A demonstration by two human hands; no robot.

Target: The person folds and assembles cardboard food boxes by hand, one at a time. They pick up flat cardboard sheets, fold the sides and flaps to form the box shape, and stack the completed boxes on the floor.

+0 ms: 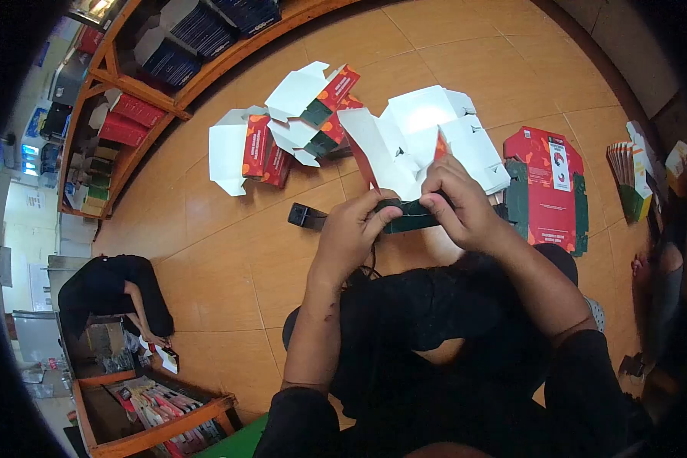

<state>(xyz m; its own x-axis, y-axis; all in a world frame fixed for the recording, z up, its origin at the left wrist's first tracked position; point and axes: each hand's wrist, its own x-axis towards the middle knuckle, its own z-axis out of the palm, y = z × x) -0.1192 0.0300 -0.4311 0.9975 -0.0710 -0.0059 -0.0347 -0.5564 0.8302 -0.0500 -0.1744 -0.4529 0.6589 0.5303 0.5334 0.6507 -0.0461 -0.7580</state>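
In front of my lap is a partly folded carton (374, 149), white inside with a red and green outside. My left hand (351, 233) pinches its green edge between thumb and fingers. On the other side, my right hand (459, 200) grips the same carton close to a raised red-tipped flap. Flat white carton blanks (477, 141) lie just beyond my hands. To their right rests a flat carton (542, 206), red and green side up. Several folded red cartons with open white flaps (259, 149) stand on the floor at the far left of my hands.
A black device (305, 216) with a cable lies on the tiled floor (217, 294) by my left hand. Wooden shelves (183, 95) hold dark blue and red boxes. Another person (114, 294) bends at the left. Green-and-white cartons (630, 175) stand at right.
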